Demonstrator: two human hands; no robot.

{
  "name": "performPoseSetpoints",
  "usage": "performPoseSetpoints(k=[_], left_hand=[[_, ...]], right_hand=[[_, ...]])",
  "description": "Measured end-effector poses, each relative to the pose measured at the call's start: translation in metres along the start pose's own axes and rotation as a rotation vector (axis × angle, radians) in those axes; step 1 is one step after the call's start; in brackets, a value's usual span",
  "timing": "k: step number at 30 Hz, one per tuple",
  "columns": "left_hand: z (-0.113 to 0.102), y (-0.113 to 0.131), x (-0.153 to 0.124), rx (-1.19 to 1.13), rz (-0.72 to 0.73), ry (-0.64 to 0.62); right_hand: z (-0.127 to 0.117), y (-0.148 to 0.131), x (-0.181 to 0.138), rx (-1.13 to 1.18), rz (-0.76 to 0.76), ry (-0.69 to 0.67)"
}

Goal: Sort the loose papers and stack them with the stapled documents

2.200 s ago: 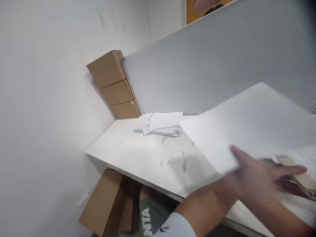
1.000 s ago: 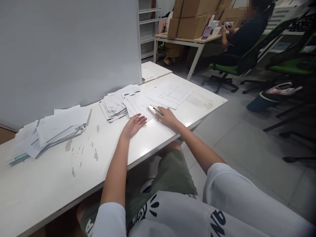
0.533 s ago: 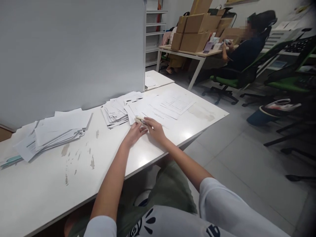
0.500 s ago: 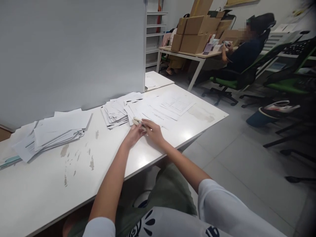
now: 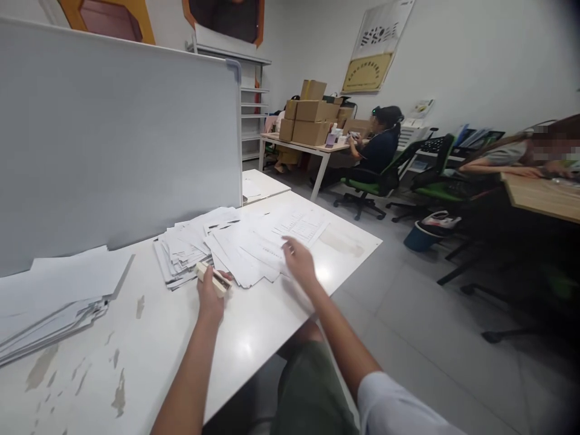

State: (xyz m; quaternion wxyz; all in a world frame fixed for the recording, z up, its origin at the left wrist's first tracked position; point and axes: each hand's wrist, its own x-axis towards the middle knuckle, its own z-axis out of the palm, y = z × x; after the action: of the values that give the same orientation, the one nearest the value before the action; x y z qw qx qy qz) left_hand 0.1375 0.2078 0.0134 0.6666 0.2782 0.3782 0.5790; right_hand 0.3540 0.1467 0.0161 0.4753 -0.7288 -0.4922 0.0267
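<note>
My left hand (image 5: pixel 211 296) is closed around a small cream-coloured stapler (image 5: pixel 214 279), held just above the table in front of the paper stacks. My right hand (image 5: pixel 299 263) is apart from it, over the near right edge of the spread printed sheets (image 5: pixel 263 244). Its fingers are loosely bent and slightly blurred, with nothing visible in them; whether they touch the paper I cannot tell. A thicker, uneven stack of papers (image 5: pixel 181 244) lies just beyond the stapler, partly overlapped by the loose sheets.
Another paper pile (image 5: pixel 77 284) lies on the left of the white table (image 5: pixel 172 350), whose surface has worn patches. A whiteboard (image 5: pixel 122 133) stands along the back. Cardboard boxes (image 5: pixel 310 124), a seated person (image 5: pixel 383 148), green chairs and a blue bin (image 5: pixel 419 237) are beyond.
Both hands were together at the stapler; now the left alone holds it, and the right has let go and moved right over the sheets. The view has tilted up and turned right.
</note>
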Motion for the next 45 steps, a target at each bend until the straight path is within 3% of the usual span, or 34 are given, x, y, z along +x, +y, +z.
performPoseSetpoints(k=[3, 6, 15, 22, 31, 37, 41, 45], left_hand=[[-0.002, 0.002, -0.003, 0.050, -0.010, -0.200], [-0.004, 0.002, -0.004, 0.038, -0.003, -0.242], [-0.003, -0.002, -0.002, 0.106, -0.035, -0.217], [-0.002, -0.005, 0.001, 0.133, -0.034, -0.204], [0.000, -0.002, 0.001, 0.179, -0.022, -0.173], [-0.002, -0.003, 0.001, 0.148, -0.038, -0.183], [-0.005, 0.001, -0.002, 0.070, -0.079, -0.173], [-0.009, 0.001, -0.002, 0.015, -0.094, -0.170]], right_hand=[[-0.023, 0.058, 0.055, -0.439, 0.116, -0.081], [-0.023, 0.093, 0.078, -0.585, 0.251, -0.172], [-0.011, 0.118, 0.076, -0.675, 0.371, -0.062], [-0.007, 0.122, 0.084, -0.616, 0.339, -0.214], [-0.025, 0.119, 0.089, -0.562, 0.380, -0.163], [-0.033, 0.104, 0.083, -0.520, 0.372, -0.050], [-0.040, 0.072, 0.049, -0.433, 0.306, 0.036], [-0.045, 0.033, -0.034, -0.091, 0.201, 0.196]])
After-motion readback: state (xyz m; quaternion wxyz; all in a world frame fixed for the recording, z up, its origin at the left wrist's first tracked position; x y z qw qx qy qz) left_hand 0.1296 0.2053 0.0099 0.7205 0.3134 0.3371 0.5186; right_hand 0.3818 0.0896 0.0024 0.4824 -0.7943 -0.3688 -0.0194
